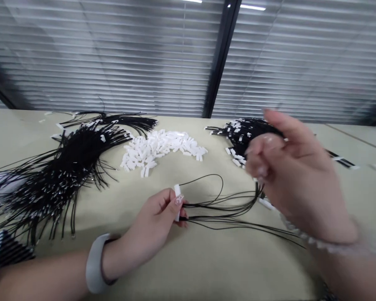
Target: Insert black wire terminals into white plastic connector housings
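My left hand (161, 211) pinches a white connector (177, 190) near the middle of the table. Several thin black wires (235, 200) run from the connector to the right, one of them looping upward. My right hand (285, 159) is raised at the right, blurred by motion, with the index finger extended and other fingers curled. Whether anything is between its fingers is too smeared to tell. Beneath and behind it, the far ends of some wires are partly hidden.
A large bundle of black wires (72, 163) spreads over the left side. White connectors (156, 148) lie piled at the centre back. Another wire bundle with white ends (242, 131) lies at the back right. Window blinds (128, 54) stand behind the table (207, 267).
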`<move>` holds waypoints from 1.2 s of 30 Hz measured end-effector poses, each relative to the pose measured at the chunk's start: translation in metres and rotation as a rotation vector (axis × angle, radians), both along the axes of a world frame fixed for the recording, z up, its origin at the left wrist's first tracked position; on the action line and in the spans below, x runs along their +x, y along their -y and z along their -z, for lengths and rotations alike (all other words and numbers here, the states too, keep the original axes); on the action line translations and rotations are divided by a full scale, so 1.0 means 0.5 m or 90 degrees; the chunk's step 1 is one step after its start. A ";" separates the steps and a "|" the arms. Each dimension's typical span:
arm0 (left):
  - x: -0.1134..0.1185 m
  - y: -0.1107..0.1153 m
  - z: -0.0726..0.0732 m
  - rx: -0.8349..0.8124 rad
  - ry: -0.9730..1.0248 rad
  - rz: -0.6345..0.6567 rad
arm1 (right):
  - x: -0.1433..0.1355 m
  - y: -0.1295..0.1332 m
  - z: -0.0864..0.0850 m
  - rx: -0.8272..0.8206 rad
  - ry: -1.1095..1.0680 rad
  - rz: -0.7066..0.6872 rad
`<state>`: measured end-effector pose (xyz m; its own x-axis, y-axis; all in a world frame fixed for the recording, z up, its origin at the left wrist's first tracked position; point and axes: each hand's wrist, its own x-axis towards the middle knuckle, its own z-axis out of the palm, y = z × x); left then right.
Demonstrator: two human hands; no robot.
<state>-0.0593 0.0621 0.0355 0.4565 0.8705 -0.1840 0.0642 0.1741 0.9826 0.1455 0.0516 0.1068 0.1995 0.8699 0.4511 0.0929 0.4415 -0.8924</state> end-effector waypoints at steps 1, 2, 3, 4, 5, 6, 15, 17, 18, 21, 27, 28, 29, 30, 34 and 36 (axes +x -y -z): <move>0.001 0.001 -0.001 0.003 -0.002 0.005 | -0.011 0.004 0.008 -0.016 0.101 -0.028; 0.001 0.001 -0.002 0.007 -0.006 0.010 | -0.021 0.008 0.016 -0.033 0.212 -0.053; 0.001 0.002 -0.004 0.013 -0.010 0.013 | -0.029 0.011 0.025 -0.047 0.318 -0.069; 0.001 0.002 -0.007 0.022 -0.018 0.014 | -0.037 0.013 0.033 -0.052 0.407 -0.076; 0.001 0.002 -0.009 0.032 -0.028 0.016 | -0.042 0.014 0.039 -0.049 0.473 -0.076; 0.000 0.003 -0.012 0.044 -0.037 0.019 | -0.047 0.015 0.043 -0.043 0.518 -0.073; -0.002 0.006 -0.015 0.079 -0.067 0.041 | -0.046 0.014 0.045 -0.062 0.577 -0.083; -0.003 0.006 -0.014 0.080 -0.073 0.043 | -0.047 0.013 0.046 -0.072 0.580 -0.082; -0.004 0.007 -0.013 0.080 -0.076 0.044 | -0.048 0.013 0.046 -0.074 0.582 -0.082; -0.005 0.008 -0.012 0.079 -0.077 0.046 | -0.049 0.012 0.047 -0.070 0.584 -0.075; -0.004 0.008 -0.019 0.094 -0.080 0.044 | -0.052 0.012 0.047 -0.100 0.594 -0.063; -0.003 0.008 -0.021 0.097 -0.086 0.043 | -0.052 0.013 0.047 -0.105 0.600 -0.057; -0.003 0.008 -0.022 0.098 -0.091 0.043 | -0.052 0.013 0.047 -0.108 0.604 -0.051; -0.003 0.008 -0.023 0.097 -0.095 0.045 | -0.053 0.013 0.048 -0.109 0.607 -0.045; -0.003 0.009 -0.022 0.087 -0.081 0.046 | -0.052 0.013 0.049 -0.115 0.614 -0.059; -0.002 0.009 -0.019 0.082 -0.071 0.047 | -0.052 0.014 0.049 -0.117 0.617 -0.069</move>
<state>-0.0606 0.0578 0.0452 0.5029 0.8550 -0.1266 0.1824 0.0382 0.9825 0.1196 0.0448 0.0821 -0.2688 0.9344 0.2335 0.7864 0.3530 -0.5069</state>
